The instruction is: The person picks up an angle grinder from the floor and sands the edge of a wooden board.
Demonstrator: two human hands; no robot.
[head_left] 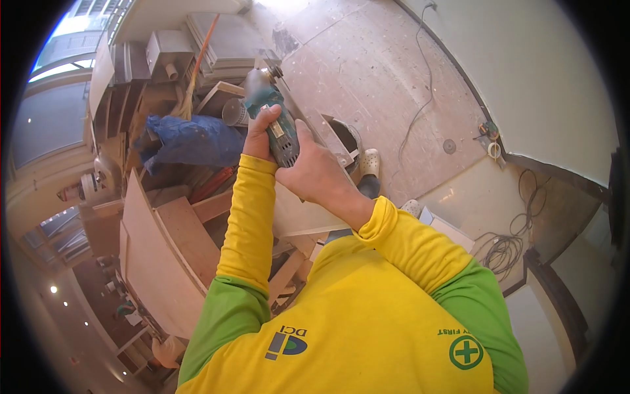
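carefully, the left hand (260, 139) and the right hand (323, 174) hold with their fingers one power tool (279, 130); for good control, this grip should be firm.

Head-worn view, facing forward and down, close

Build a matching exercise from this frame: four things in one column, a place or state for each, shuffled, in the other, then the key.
Things
1. Teal-and-black handheld power tool
2. Blue plastic sheeting
3. Straw broom with a long orange handle
4. Dark, thin cable in loops

Places or states
A. Slanting beside stacked grey panels
B. Lying on the floor
C. Held between the left hand and right hand
D. Bunched up, left of the left hand

Pairs: 1-C, 2-D, 3-A, 4-B
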